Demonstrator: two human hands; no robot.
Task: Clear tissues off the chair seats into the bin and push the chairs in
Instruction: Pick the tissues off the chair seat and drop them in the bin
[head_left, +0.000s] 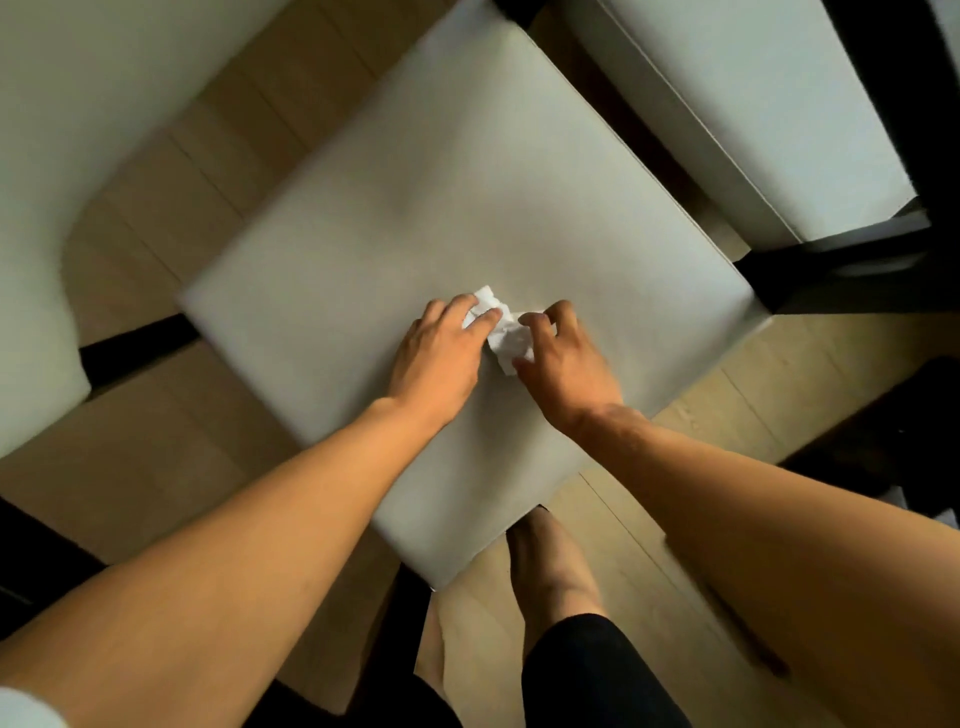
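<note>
A pale grey cushioned chair seat (415, 208) fills the middle of the view, turned like a diamond. Crumpled white tissue (506, 338) lies on it near its right corner. My left hand (441, 353) presses on the tissue's left part with its fingers curled over it. My right hand (563, 358) pinches the tissue's right part between thumb and fingers. Both hands touch the same clump of tissue on the seat. No bin is in view.
A second pale chair seat (47, 156) stands at the left and a third (769, 104) at the upper right, with dark frame parts (841, 270) beside it. Light wooden floor (171, 218) shows between them. My bare foot (545, 566) stands under the seat's near corner.
</note>
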